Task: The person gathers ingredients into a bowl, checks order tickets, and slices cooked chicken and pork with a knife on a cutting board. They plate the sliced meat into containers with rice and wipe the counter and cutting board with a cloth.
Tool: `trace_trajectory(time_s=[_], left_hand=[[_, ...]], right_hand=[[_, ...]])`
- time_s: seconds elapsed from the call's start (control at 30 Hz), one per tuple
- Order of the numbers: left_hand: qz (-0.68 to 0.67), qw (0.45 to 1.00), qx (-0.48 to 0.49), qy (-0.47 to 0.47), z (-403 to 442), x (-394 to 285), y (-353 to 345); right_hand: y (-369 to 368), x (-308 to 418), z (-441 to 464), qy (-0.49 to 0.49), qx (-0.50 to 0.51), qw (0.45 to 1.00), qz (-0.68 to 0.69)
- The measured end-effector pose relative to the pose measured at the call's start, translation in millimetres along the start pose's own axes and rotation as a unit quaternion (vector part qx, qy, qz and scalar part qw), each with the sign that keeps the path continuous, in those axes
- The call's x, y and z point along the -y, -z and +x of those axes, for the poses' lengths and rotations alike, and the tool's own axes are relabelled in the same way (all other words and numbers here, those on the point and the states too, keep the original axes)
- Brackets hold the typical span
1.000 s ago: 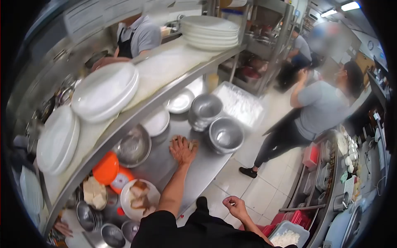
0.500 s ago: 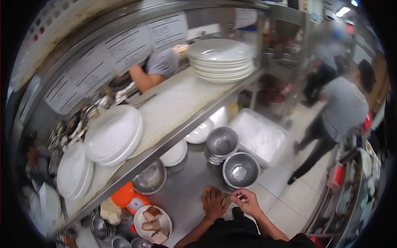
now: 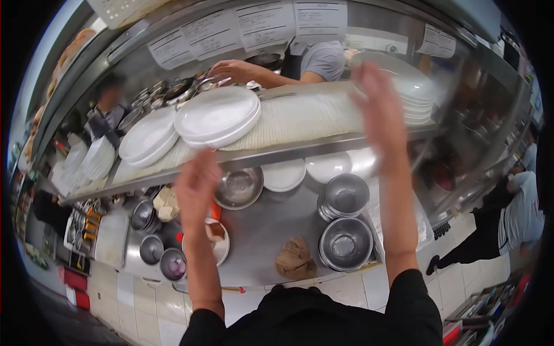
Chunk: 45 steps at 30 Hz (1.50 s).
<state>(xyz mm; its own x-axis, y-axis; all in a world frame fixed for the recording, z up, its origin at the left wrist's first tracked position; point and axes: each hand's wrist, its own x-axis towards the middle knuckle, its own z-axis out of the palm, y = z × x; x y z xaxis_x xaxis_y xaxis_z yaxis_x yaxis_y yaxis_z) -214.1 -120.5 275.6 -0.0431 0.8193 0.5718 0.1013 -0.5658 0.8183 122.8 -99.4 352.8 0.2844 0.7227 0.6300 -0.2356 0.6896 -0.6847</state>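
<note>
Your L hand [image 3: 197,176] is up at 11 o'clock, in front of the shelf edge [image 3: 277,149], just below the paired white plates [image 3: 219,115]. Its fingers look slightly apart, w/ nothing seen in them. Your R hand [image 3: 381,104] is at 1 o'clock, in front of the stacked white plates [image 3: 412,86], fingers up, thumb apart, also w/ nothing visible in it. Both are blurred, so, to be fair, I can't tell whether either touches a plate.

The crumpled brown cloth [image 3: 294,258] lies at 12 o'clock, close to you on the steel counter [image 3: 259,230], near its front edge and unheld. It's bunched, neither folded nor spread flat.

Progress, approx: the hand work on the cloth looks midway, prob. btwn steps, w/ both hands off the counter. Done as things stand: plates stacked at 1, bowls nested in two piles, the far pile [image 3: 347,195] and the near pile [image 3: 346,245], just R of the cloth. Unfinished: the cloth's loose heap. The white bowl w/ sliced food [image 3: 222,249] sits at 10. How much more is left, can't tell.
</note>
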Motion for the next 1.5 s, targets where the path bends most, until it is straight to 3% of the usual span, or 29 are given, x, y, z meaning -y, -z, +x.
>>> trace_trajectory(time_s=[0.03,0.07,0.17,0.33,0.53,0.63,0.73,0.83,0.93,1.03,1.2,1.27,1.37,1.47,1.5], left_hand=[[0.002,0.996,-0.085,0.004,22.5,-24.3,3.8],[0.007,0.993,-0.098,-0.06,46.7,-31.9,12.7],[-0.013,0.975,-0.189,-0.116,103.2,-63.4,14.9],[-0.237,0.963,-0.124,-0.025,155.3,-79.4,21.5],[-0.207,0.969,-0.122,0.052,167.4,-81.3,17.8],[-0.181,0.975,-0.094,0.084,157.4,-78.8,8.8],[-0.095,0.987,-0.103,0.075,152.2,-85.8,-5.7],[-0.076,0.993,-0.093,-0.003,151.2,-90.2,-19.0],[-0.064,0.994,-0.083,-0.035,154.3,-91.5,-23.4],[-0.116,0.99,-0.059,-0.058,154.9,-85.7,-22.4],[-0.119,0.991,-0.029,-0.061,133.2,-56.9,6.8],[-0.105,0.993,-0.03,-0.053,117.1,-44.5,18.4],[-0.133,0.99,-0.038,-0.038,91.5,-23.9,24.5],[-0.153,0.987,-0.029,-0.038,67.8,-17.8,19.5],[-0.148,0.987,-0.015,-0.06,62.7,-14.8,18.2]], right_hand=[[-8.9,3.8,24.4,-0.029,-0.035,0.996,0.079],[-14.7,4.3,46.6,-0.048,-0.038,0.993,0.103],[-33.0,4.3,79.1,-0.085,-0.008,0.988,0.126],[-47.7,-9.8,85.7,-0.116,0.023,0.984,0.13],[-61.0,-14.1,71.6,-0.117,0.053,0.981,0.144],[-75.2,-9.9,68.8,-0.096,0.061,0.991,0.075],[-85.4,-8.2,68.3,-0.103,0.081,0.991,-0.03],[-101.2,-3.6,62.8,-0.114,0.027,0.986,-0.119],[-115.8,-4.7,55.3,-0.053,-0.011,0.986,-0.159],[-112.8,-17.5,55.4,-0.041,0.036,0.997,-0.047],[-123.6,-45.6,7.1,-0.019,0.077,0.997,0.021],[-121.9,-57.0,-12.1,-0.101,0.143,0.984,0.028],[-137.9,-58.1,-39.1,-0.134,0.156,0.979,0.011],[-154.3,-70.5,-54.9,-0.147,0.129,0.978,0.077],[-155.1,-77.9,-56.1,-0.116,0.13,0.984,0.047]])
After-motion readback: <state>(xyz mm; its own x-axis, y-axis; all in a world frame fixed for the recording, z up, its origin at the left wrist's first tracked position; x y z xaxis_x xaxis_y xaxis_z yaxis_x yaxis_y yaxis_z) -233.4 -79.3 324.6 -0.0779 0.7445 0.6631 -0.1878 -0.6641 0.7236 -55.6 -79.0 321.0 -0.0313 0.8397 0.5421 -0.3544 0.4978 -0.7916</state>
